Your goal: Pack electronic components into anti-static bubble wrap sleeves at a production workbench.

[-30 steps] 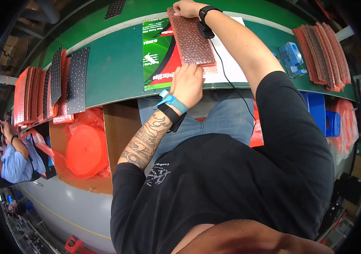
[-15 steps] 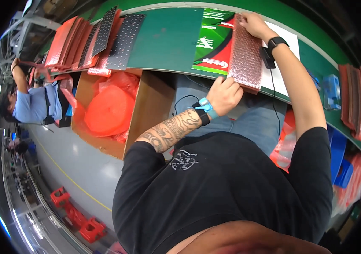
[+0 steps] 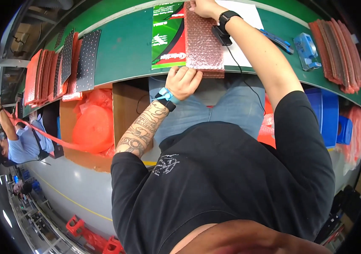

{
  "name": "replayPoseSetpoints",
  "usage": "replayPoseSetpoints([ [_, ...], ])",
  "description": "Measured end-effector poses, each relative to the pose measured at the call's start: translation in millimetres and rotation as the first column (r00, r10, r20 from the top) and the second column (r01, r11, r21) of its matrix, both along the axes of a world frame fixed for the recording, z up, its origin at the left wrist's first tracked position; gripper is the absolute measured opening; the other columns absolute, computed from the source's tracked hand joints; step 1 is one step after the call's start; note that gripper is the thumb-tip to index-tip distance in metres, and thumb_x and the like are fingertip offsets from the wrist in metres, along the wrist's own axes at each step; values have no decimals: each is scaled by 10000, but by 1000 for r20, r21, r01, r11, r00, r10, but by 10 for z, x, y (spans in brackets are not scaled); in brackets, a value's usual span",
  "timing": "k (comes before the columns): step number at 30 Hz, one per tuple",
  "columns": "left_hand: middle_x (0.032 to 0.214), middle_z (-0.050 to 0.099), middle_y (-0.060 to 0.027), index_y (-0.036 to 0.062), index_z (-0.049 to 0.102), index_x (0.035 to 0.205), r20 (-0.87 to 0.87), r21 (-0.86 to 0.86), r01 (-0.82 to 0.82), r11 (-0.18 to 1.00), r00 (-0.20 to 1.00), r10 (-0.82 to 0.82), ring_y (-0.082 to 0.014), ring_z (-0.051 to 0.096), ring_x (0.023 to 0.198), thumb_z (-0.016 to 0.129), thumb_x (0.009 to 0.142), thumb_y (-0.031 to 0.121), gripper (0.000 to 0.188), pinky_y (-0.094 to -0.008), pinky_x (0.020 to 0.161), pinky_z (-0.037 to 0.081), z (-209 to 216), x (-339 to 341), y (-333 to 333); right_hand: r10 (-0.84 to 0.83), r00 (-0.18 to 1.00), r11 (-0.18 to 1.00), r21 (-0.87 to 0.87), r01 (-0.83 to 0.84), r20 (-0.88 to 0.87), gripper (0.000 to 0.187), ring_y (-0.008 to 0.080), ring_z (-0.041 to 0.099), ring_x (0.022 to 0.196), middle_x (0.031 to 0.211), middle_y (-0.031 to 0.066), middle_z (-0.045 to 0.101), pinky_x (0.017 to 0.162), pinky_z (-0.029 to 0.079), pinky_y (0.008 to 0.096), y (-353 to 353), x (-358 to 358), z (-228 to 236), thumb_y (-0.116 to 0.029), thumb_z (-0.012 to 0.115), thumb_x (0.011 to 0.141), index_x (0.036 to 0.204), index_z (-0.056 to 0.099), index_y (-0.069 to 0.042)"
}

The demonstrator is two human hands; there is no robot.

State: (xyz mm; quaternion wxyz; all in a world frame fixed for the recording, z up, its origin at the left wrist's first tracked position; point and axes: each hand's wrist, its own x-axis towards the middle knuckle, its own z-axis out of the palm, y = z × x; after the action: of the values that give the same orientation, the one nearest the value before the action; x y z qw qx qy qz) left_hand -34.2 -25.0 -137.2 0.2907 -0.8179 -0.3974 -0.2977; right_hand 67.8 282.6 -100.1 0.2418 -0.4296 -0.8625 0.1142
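Observation:
A flat pack in pink bubble wrap [image 3: 204, 46] lies across the green bench in front of me. My left hand [image 3: 183, 82] has its fingers curled round the pack's near left corner. At the far end, the fingers of my right hand [image 3: 205, 7] are bent onto its edge. Partly under the pack's left side is a green and red printed sheet [image 3: 166, 36]. A white sheet [image 3: 250, 19] extends out on the right. Beside my right wrist sits a small black device [image 3: 221, 35], with a cable running down over the bench edge.
Pink-wrapped packs [image 3: 41, 78] and black dotted panels [image 3: 88, 59] stand at the left; more wrapped packs [image 3: 337, 55] at the right. Nearby are a blue-handled tool [image 3: 277, 41] and blue dispenser [image 3: 306, 51]. Below, a cardboard box [image 3: 129, 108] holds pink wrap. Another person [image 3: 28, 139] works at far left.
My view has shifted, so the bench and pack appear farther left and higher. Both hands stay at the same ends of the pack. The other person's arm has lowered.

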Motion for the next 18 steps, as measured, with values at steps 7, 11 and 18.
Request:
replayPoseSetpoints([
  [7, 977, 650, -47, 75, 686, 943, 133, 37, 74, 997, 988, -78, -219, 624, 880, 671, 772, 111, 175, -423, 803, 502, 212, 108, 3, 37, 999, 999, 8, -37, -32, 173, 349, 690, 822, 840, 181, 715, 753, 546, 432, -31, 28, -11, -216, 801, 783, 817, 709, -74],
  [11, 947, 655, -74, 22, 667, 924, 278, -137, 224, 965, 944, -180, -249, 632, 878, 674, 764, 46, 163, -403, 793, 533, 281, 72, 105, -11, 996, 959, -283, -15, -90, 159, 281, 685, 772, 789, 155, 707, 716, 531, 395, 8, 50, 221, -191, 806, 788, 793, 711, -63],
  [18, 868, 637, -110, -17, 659, 936, 356, -247, 250, 936, 922, -153, -281, 620, 828, 686, 750, 15, 191, -367, 741, 528, 352, 124, 88, -39, 929, 828, -532, -176, -369, 109, 175, 634, 704, 735, 87, 689, 680, 509, 357, 360, 372, 441, -120, 772, 821, 777, 708, -43],
])
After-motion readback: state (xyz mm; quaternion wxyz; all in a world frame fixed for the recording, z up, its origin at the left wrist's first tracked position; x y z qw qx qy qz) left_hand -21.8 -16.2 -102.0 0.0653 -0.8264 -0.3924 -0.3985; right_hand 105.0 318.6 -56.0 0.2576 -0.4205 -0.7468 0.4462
